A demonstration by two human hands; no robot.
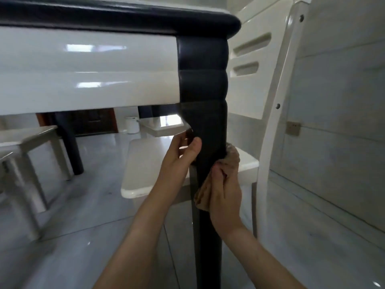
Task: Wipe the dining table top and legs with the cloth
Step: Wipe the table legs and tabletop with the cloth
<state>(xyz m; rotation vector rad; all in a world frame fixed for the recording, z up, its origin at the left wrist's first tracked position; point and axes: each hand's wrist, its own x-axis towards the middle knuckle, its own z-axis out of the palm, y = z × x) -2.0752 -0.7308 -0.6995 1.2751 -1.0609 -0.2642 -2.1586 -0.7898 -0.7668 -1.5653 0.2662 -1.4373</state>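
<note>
Dark gloss trims the white counter (87, 67); its near leg (203, 117) looks stiff and slick, close before a white chair (278, 122). The left hand (180, 156) curls round the leg's left side. The right hand (226, 192) clutches the soft, light cloth (233, 156), best held bunched, against the leg's right.

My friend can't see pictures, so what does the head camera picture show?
A person's right hand presses a brown cloth against a dark table leg, while the left hand holds the same leg a little higher up. A white chair stands close behind the leg on a shiny tiled floor.
</note>
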